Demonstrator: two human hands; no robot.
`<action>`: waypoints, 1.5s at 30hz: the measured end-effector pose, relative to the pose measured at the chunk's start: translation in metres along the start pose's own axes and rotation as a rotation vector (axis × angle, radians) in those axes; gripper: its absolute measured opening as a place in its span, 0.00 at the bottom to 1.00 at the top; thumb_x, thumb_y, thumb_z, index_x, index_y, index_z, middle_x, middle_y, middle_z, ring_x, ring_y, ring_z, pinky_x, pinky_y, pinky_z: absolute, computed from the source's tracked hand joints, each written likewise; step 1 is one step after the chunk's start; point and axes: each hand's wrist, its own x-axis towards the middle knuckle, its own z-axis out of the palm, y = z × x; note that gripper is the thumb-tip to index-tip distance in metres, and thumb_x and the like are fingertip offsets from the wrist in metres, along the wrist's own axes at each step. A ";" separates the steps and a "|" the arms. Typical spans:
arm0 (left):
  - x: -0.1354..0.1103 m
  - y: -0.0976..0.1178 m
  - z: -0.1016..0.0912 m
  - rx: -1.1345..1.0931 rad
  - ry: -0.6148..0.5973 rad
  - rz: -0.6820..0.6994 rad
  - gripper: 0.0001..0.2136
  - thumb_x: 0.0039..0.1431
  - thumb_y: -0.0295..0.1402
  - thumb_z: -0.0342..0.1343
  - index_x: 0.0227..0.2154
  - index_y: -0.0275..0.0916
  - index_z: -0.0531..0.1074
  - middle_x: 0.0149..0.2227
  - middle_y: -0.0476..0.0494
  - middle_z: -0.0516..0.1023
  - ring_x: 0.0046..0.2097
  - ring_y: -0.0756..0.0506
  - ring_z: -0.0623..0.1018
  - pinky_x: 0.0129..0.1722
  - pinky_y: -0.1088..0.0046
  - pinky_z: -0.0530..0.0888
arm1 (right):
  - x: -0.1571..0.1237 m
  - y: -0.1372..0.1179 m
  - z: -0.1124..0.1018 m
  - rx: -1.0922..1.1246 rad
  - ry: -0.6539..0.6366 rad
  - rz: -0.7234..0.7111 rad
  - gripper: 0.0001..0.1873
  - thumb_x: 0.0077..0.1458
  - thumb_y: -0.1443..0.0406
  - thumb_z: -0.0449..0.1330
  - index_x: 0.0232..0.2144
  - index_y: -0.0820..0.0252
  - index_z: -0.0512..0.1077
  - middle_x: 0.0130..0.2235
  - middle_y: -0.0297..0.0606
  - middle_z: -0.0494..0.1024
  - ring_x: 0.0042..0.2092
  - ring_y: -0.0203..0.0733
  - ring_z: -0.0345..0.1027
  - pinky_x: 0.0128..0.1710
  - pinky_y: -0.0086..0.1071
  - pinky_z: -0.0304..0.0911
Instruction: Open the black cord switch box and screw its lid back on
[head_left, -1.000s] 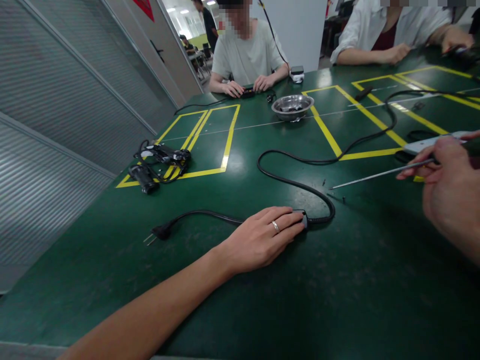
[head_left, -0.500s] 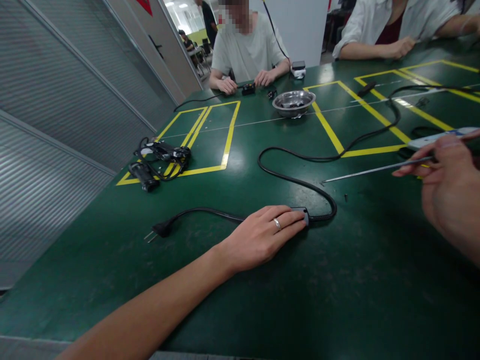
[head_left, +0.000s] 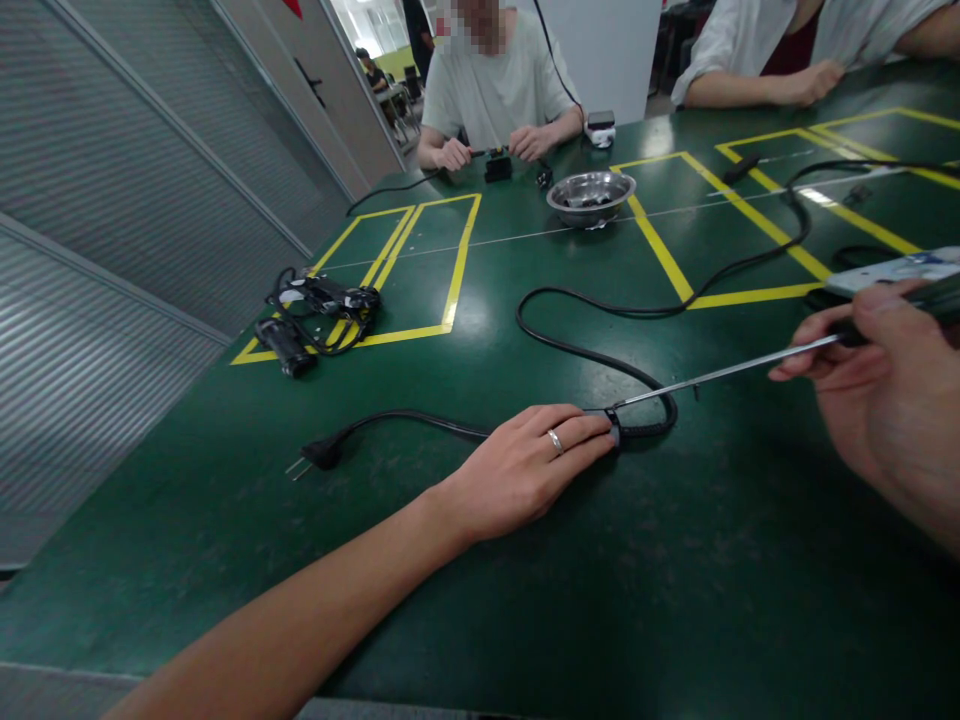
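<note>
My left hand (head_left: 532,460), with a ring on it, lies over a small dark grey box (head_left: 613,432) in the line of a black power cord (head_left: 581,350). Its fingers press the box to the table and cover most of it. From the box the cord runs left to a two-pin plug (head_left: 322,453). My right hand (head_left: 877,390) grips the dark handle of a long thin screwdriver (head_left: 735,371). The screwdriver's tip is at the box's upper edge, beside my left fingertips; exact contact cannot be made out. Just below the shaft is a tiny dark screw-like piece (head_left: 696,393).
A metal bowl (head_left: 591,200) with small parts stands farther back. Bundled black cables (head_left: 322,310) lie left on yellow tape. A pale device (head_left: 896,270) sits behind my right hand. Across the green table (head_left: 480,620), a person (head_left: 499,90) handles a small black item; another sits at right.
My right hand has brought the screwdriver's tip leftward and down, from the tabletop to the box. My left hand stays on the box. The view has shifted slightly.
</note>
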 end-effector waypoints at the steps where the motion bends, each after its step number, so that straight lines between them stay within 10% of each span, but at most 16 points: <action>1: 0.000 0.000 0.000 0.000 0.002 -0.001 0.17 0.67 0.26 0.47 0.58 0.35 0.63 0.59 0.41 0.69 0.58 0.43 0.68 0.56 0.63 0.71 | 0.000 0.000 0.000 -0.001 0.000 0.004 0.07 0.50 0.73 0.61 0.29 0.56 0.71 0.26 0.29 0.69 0.27 0.36 0.70 0.19 0.30 0.72; 45: 0.002 0.000 -0.001 -0.007 -0.002 -0.009 0.16 0.66 0.26 0.47 0.56 0.35 0.64 0.57 0.38 0.70 0.56 0.42 0.70 0.53 0.63 0.71 | -0.007 -0.004 0.006 -0.105 -0.025 0.018 0.07 0.50 0.65 0.64 0.34 0.56 0.73 0.28 0.32 0.72 0.30 0.42 0.72 0.20 0.35 0.71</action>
